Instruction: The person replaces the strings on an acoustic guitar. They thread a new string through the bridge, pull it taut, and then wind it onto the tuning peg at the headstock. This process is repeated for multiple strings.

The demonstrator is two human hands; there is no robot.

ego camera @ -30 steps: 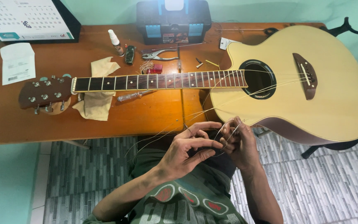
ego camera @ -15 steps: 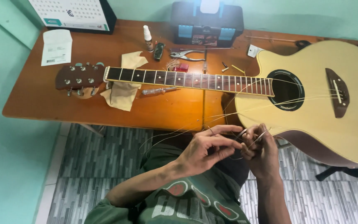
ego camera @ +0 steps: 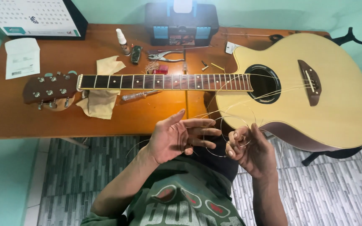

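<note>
An acoustic guitar [ego camera: 315, 104] lies flat on the wooden table [ego camera: 5, 117], headstock [ego camera: 49, 88] to the left, body overhanging the front right edge. Loose guitar strings [ego camera: 221, 125] curl off the body toward me in thin coils. My right hand [ego camera: 252, 152] is closed around the coiled strings just below the guitar body. My left hand [ego camera: 177, 136] is spread, fingers apart and pointing right, fingertips touching the string loops. Both hands hover over my lap in front of the table edge.
On the table: a yellow cloth [ego camera: 101, 98] under the neck, a screwdriver [ego camera: 141, 95], pliers [ego camera: 164, 55], a small white bottle [ego camera: 122, 41], a blue and black toolbox [ego camera: 182, 25], a paper slip [ego camera: 21, 58], a desk calendar [ego camera: 34, 16]. Grey tiled floor [ego camera: 72, 167] below.
My left hand has let go of the strings and spread its fingers. The right hand keeps hold of the coil, and the loops have grown wider between the hands.
</note>
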